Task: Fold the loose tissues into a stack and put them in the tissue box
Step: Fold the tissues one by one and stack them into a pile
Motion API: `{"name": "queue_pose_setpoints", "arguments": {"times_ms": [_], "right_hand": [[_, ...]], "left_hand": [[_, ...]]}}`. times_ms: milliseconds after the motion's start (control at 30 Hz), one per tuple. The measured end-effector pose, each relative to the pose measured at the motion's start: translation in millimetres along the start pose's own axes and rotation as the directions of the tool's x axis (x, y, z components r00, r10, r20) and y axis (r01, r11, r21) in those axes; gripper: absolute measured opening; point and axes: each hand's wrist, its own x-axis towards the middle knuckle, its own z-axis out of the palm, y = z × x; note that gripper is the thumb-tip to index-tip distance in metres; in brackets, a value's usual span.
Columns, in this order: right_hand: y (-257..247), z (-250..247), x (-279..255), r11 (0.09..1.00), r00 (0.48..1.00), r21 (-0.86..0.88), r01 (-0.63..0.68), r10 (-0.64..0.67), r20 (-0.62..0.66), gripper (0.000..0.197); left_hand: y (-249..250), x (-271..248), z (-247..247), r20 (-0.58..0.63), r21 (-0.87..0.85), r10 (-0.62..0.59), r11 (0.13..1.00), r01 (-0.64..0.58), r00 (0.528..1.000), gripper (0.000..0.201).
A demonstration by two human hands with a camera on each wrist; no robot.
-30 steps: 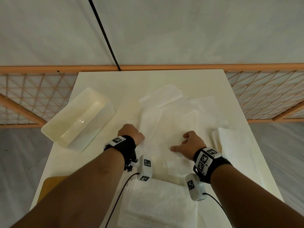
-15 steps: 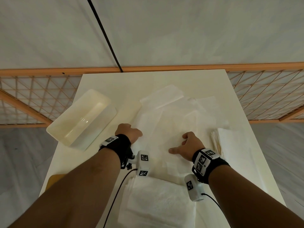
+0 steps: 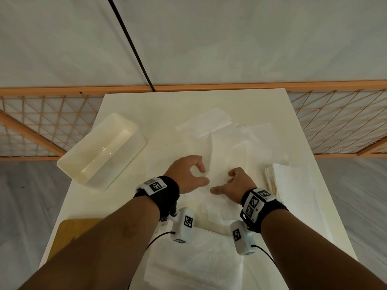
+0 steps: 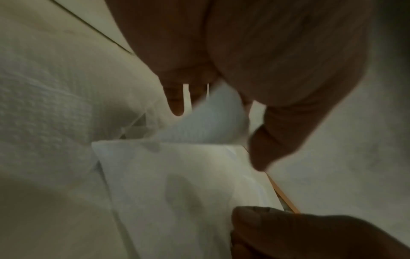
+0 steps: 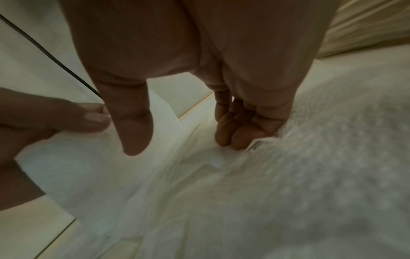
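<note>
White rectangular table (image 3: 129, 105), far edge against an orange lattice rail. On it: open cream tissue box (image 3: 100, 151) at left, set diagonally; loose tissues (image 3: 228, 143) overlapping across the centre; folded stack (image 3: 293, 185) at right edge; second white stack (image 3: 194, 260) at near edge; tan board (image 3: 69, 231) near-left corner.

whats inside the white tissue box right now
Nothing visible: the tissue box sits open at the table's left with a bare, glossy floor. Its near wall hides part of the bottom. The loose tissues all lie outside it on the table.
</note>
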Motion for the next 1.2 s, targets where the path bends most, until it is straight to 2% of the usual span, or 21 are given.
{"name": "queue_pose_setpoints", "arguments": {"times_ms": [33, 67, 133, 200, 233, 267, 333, 400, 533, 633, 733, 800, 833, 900, 967, 1067, 1200], "right_hand": [[0, 0, 0, 1.000, 1.000, 0.006, 0.001, -0.001, 0.002, 0.096], [0, 0, -1, 1.000, 1.000, 0.012, 0.003, -0.003, 0.004, 0.097], [2, -1, -1, 1.000, 1.000, 0.024, 0.003, -0.003, 0.004, 0.097], [3, -2, -1, 1.000, 1.000, 0.032, 0.000, 0.000, 0.007, 0.097], [4, -2, -1, 0.999, 1.000, 0.032, -0.001, 0.001, 0.011, 0.097], [3, -2, -1, 0.999, 1.000, 0.034, -0.001, 0.001, 0.014, 0.097], [2, -3, 0, 0.999, 1.000, 0.041, -0.006, 0.005, 0.017, 0.097], [1, -3, 0, 0.999, 1.000, 0.048, -0.010, 0.009, 0.022, 0.096], [1, -3, -1, 0.998, 1.000, 0.052, -0.018, 0.017, 0.022, 0.095], [0, -4, -1, 0.998, 1.000, 0.051, -0.022, 0.021, 0.022, 0.095], [1, -4, 0, 0.998, 1.000, 0.053, -0.026, 0.025, 0.017, 0.095], [1, -3, -1, 0.998, 1.000, 0.050, -0.028, 0.027, 0.016, 0.095], [1, -2, -2, 0.999, 1.000, 0.047, -0.027, 0.026, 0.016, 0.095], [1, -2, -2, 0.998, 1.000, 0.049, -0.026, 0.026, 0.015, 0.096], [0, -2, -2, 0.998, 1.000, 0.055, -0.022, 0.021, 0.013, 0.096], [0, -2, -3, 0.998, 1.000, 0.060, -0.022, 0.021, 0.022, 0.096], [1, -3, -3, 0.997, 0.999, 0.077, -0.019, 0.017, 0.027, 0.096]], "left_hand": [[0, 1, 2, 0.057, -0.033, -0.014, 0.999, 0.016, 0.998, 0.017], [0, 3, 4, 0.065, -0.065, -0.036, 0.997, 0.040, 0.997, 0.017], [-3, 10, 5, -0.073, -0.030, -0.104, 0.994, 0.102, 0.992, 0.016], [-8, 17, 4, -0.248, 0.068, -0.185, 0.976, 0.207, 0.951, 0.020], [-10, 20, 4, -0.272, 0.090, -0.243, 0.957, 0.276, 0.931, 0.029], [-12, 22, 5, -0.253, 0.117, -0.306, 0.932, 0.343, 0.918, 0.043], [-13, 25, 8, -0.189, 0.220, -0.365, 0.889, 0.402, 0.912, 0.065], [-13, 29, 13, -0.166, 0.296, -0.376, 0.862, 0.410, 0.911, 0.069], [-10, 38, 17, -0.133, 0.216, -0.439, 0.862, 0.458, 0.889, 0.062], [-8, 41, 15, -0.119, 0.202, -0.440, 0.867, 0.456, 0.890, 0.055], [-7, 38, 14, -0.166, 0.123, -0.441, 0.878, 0.462, 0.882, 0.070], [-7, 34, 14, -0.232, 0.173, -0.381, 0.889, 0.424, 0.895, 0.078], [-6, 32, 14, -0.246, 0.246, -0.336, 0.886, 0.394, 0.909, 0.074], [-7, 32, 16, -0.198, 0.354, -0.301, 0.865, 0.355, 0.933, 0.058], [-7, 35, 17, -0.134, 0.355, -0.346, 0.858, 0.371, 0.929, 0.054], [-6, 37, 18, -0.127, 0.344, -0.370, 0.854, 0.391, 0.920, 0.053], [0, 41, 22, -0.107, 0.320, -0.390, 0.857, 0.403, 0.914, 0.034]]}}
